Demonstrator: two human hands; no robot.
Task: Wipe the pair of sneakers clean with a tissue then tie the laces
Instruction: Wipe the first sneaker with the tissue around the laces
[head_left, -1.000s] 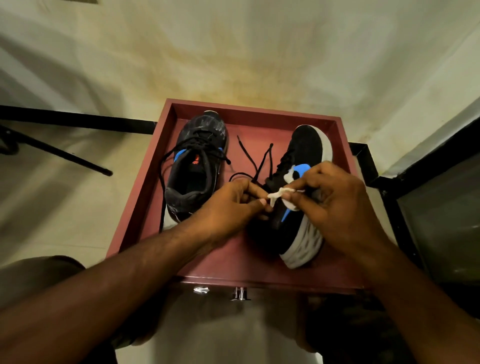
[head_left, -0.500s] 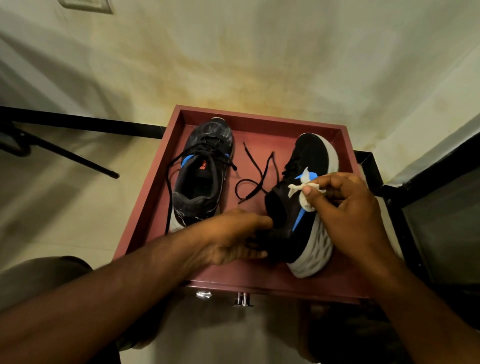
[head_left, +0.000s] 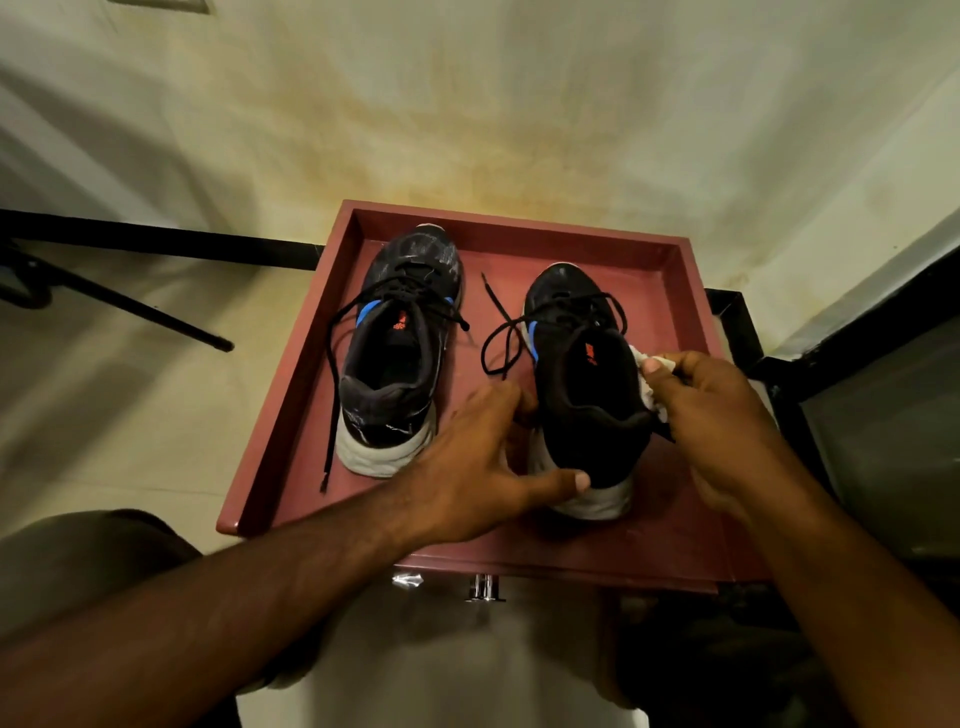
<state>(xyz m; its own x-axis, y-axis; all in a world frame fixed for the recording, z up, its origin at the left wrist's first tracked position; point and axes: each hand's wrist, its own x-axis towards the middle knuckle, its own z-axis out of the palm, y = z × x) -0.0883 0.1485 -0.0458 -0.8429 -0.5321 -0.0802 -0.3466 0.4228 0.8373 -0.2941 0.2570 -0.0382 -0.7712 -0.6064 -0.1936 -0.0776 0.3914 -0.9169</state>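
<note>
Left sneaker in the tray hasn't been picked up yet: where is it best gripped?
Probably at the heel collar of the left sneaker, coming from the near side. It stands upright, its heel faces the person, the mouth is open, and its loose laces trail down the far-left side, clear of that grip.

We see a pale cream floor (head_left: 519, 104) with a yellow-brown stain near its middle, lit dimly and warmly. A black bar (head_left: 156, 244) crosses it on the left, with a thin dark rod (head_left: 145, 312) slanting below. A dark frame (head_left: 883, 322) stands at right.
</note>
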